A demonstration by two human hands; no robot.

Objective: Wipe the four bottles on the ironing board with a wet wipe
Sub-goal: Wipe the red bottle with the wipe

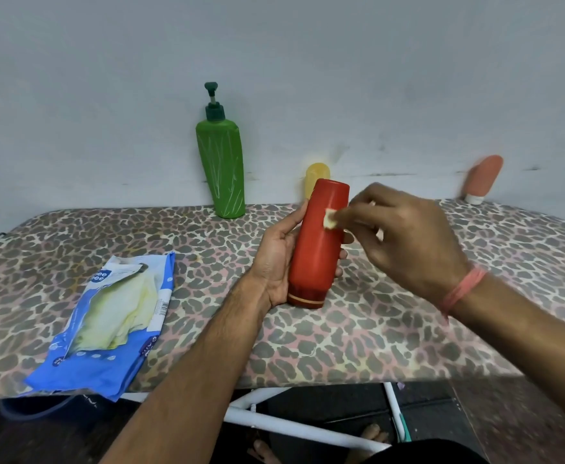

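Above the ironing board (408,329), left hand (276,259) wraps the red bottle (318,242); right hand (405,236) pinches the wet wipe (329,220) against it. Rotating the bottle should reach every side.

The red bottle (314,246) stands cap-down at centre, tilted slightly right, a small wet wipe (329,219) pressed to its upper side. Green pump bottle (222,169) upright at 11 o'clock; yellow bottle (315,177) just behind the red one — mostly hidden; pink bottle (482,179) cap-down at 2 o'clock, leaning right on the ironing board (375,329).
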